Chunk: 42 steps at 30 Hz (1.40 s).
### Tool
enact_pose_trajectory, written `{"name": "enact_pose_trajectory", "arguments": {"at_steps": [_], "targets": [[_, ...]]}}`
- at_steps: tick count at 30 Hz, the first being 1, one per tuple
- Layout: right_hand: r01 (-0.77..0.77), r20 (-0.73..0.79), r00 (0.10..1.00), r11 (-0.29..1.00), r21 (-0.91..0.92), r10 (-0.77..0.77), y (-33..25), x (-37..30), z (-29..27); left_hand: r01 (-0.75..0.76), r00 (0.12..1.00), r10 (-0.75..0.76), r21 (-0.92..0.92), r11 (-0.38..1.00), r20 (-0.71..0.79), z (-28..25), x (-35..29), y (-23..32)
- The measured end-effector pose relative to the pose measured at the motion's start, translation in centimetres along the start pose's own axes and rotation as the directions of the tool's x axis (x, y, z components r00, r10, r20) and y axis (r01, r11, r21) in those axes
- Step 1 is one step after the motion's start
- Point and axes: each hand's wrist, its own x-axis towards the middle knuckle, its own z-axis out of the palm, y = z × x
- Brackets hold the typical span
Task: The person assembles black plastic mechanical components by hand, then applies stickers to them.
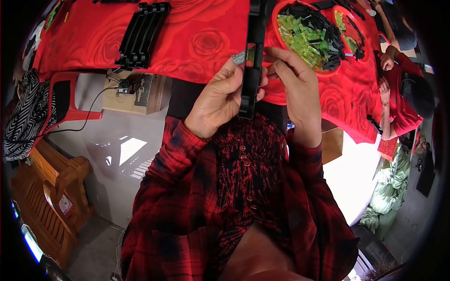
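Note:
My left hand [218, 96] is wrapped round a long black plastic strip [253, 82], held upright in front of my chest. Fingertips of that hand show past its right edge, and a grey wrap covers one finger. Partway up the strip is a small slot [251, 55] with green and red showing in it. My right hand [296, 77] is at the strip's right side, its fingers bent together close to the edge. Whatever lies between those fingertips is too small to make out. Just beyond is a red bowl [276, 29] of yellow-green clear pieces and black pieces.
Several similar black strips [143, 35] lie side by side on the red rose-patterned tablecloth [206, 42]. A second red bowl [360, 33] holds like pieces. Another person's hands [385, 75] are at the right edge. A red chair [70, 93] and cardboard box [136, 96] stand left.

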Motion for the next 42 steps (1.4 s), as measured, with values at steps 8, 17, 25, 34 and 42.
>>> {"name": "enact_pose_trajectory", "arguments": {"at_steps": [8, 17, 25, 34, 42], "targets": [[0.192, -0.066, 0.979, 0.981, -0.033, -0.194, -0.7, -1.2, 0.4, -0.083, 0.996, 0.086, 0.162, 0.983, -0.013, -0.4, 0.0, -0.1], [0.492, 0.021, 0.749, 0.535, -0.686, -0.662, -0.1, -0.8, 2.1, -0.026, 1.0, 0.026, 0.074, 0.997, 0.006, -1.0, 0.9, -0.2], [0.258, -0.17, 0.925, 0.89, -0.376, -0.34, 4.0, 1.0, 1.7, -0.004, 0.977, 0.059, 0.257, 0.967, -0.204, -1.3, 0.8, 0.2], [0.09, -0.602, 0.655, 0.838, -0.538, -0.457, 4.6, 3.4, -13.4, 0.037, 0.948, 0.072, 0.331, 0.943, -0.311, -1.7, 1.6, 0.9], [-0.17, -0.525, 0.669, 0.578, -0.798, -0.527, 5.2, 2.3, -16.5, 0.098, 0.92, 0.149, 0.58, 0.809, -0.363, -0.3, 2.8, 0.5]]}}
